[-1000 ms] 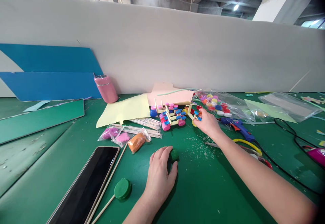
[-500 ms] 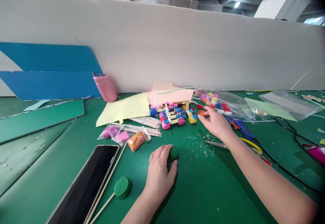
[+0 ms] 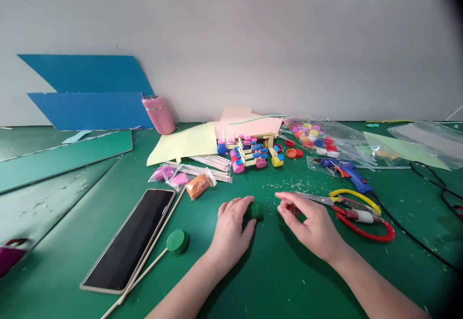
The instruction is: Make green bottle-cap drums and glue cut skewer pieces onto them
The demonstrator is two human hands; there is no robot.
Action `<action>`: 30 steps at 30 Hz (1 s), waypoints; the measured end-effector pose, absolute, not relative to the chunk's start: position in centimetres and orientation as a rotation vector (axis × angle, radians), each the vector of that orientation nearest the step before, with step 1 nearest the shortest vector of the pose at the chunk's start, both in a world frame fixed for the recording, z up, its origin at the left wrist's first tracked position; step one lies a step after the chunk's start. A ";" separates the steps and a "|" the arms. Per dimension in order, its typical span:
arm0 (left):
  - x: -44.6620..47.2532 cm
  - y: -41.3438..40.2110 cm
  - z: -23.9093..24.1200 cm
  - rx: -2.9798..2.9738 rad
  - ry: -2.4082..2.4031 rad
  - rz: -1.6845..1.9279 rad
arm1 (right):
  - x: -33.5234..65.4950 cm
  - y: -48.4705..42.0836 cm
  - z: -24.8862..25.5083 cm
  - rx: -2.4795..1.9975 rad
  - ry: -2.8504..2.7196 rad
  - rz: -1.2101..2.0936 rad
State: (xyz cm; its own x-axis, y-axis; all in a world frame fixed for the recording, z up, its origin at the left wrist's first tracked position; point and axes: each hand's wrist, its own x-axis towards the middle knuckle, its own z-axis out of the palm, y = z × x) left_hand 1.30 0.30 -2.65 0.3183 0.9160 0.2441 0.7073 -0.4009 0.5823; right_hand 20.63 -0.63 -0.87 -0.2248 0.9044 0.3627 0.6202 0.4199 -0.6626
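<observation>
Landmark: the phone (image 3: 130, 239), screen up on the green table (image 3: 275, 280); left and right are the worker's own. Left hand (image 3: 233, 227): right of the phone, thumb and fingers bent around a short green piece (image 3: 257, 210) that rests on the table. Right hand (image 3: 311, 225): farther right of the phone, fingers curled on a small red piece (image 3: 296, 211), largely covered by them; I cannot tell its full shape.

Containers. Beyond the phone and well to its right, a clear plastic bag (image 3: 314, 138) with many caps in red, yellow, blue and other colours. An orange cap (image 3: 291, 153) lies loose, nearer the phone than that bag. Just past the phone's far end, small clear packets: one with a purple lump (image 3: 162, 173), one with a pink lump (image 3: 179, 180), one with an orange lump (image 3: 197, 186). Past these, as measured from the phone, clear sleeves with thin pale sticks (image 3: 211, 164). Beyond the phone also, a pink container (image 3: 159, 115); contents hidden from me. Farthest right of the phone, another clear bag (image 3: 434, 140) with a pale sheet.

Just right of the phone: a green disc (image 3: 177, 241) meeting a stick's end.
</observation>
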 end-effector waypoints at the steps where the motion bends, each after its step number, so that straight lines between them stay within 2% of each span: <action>1: 1.5 0.2 -2.5 2.226 1.443 0.763 | 20.5 -0.8 -1.1 -1.264 -1.999 0.509; 7: -0.8 -2.2 -0.5 2.415 1.495 0.713 | 19.9 -0.8 -1.8 -1.268 -2.220 0.429; 10: -4.4 -3.8 0.3 2.548 1.757 0.764 | 19.7 -0.4 -2.0 -1.307 -2.292 0.394; 14: -9.2 -4.7 0.1 2.618 2.014 0.498 | 19.3 0.1 -2.0 -1.281 -2.342 0.343; 16: -10.7 -4.7 -0.4 2.659 1.997 0.414 | 18.9 0.3 -2.0 -1.267 -2.364 0.324; 22: -11.2 -4.6 -1.6 2.737 1.848 0.504 | 17.9 0.7 -2.3 -1.217 -2.370 0.319; 27: -7.3 -4.4 0.3 2.640 1.663 0.596 | 18.2 0.4 -1.8 -1.295 -2.256 0.315; 30: -4.0 -3.3 1.4 2.517 1.484 0.460 | 18.6 0.0 -1.4 -1.390 -2.223 0.306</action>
State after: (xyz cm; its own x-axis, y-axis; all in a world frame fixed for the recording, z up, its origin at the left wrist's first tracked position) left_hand -3.96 -3.33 1.45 0.4528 0.8751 0.1709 0.8184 -0.4840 0.3098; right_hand 18.64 -0.04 -1.39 -0.3561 0.8880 0.2909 0.7765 0.4544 -0.4365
